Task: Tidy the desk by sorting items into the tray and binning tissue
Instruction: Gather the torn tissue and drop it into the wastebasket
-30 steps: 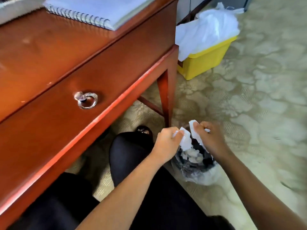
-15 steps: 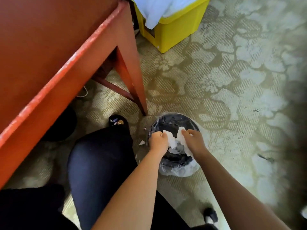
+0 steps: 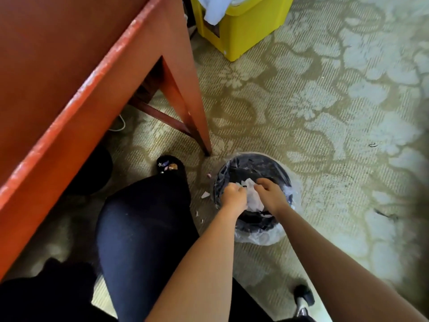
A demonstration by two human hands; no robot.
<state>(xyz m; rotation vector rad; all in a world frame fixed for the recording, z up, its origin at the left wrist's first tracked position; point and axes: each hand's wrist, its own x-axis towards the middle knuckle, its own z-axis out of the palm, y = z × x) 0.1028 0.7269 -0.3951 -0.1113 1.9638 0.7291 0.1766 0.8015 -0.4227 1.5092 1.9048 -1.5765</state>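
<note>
White tissue [image 3: 252, 198] pinched by our left hand [image 3: 233, 197] and right hand [image 3: 271, 194] — fingers curled, arms reaching down into the bin [image 3: 260, 165].

The left hand [image 3: 233, 197] and right hand [image 3: 271, 194] come from bare forearms. Dark, close-fitting trousers [image 3: 144, 228] cover the legs. The black shoe [image 3: 170, 165] has small pale ornaments on its toe.

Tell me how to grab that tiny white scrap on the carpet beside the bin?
Pinch the white scrap across its middle, fingertips coming straight down. It is small and lies flat on the carpet, and the bin stands close beside it, so a sideways reach would likely be cramped.
</note>
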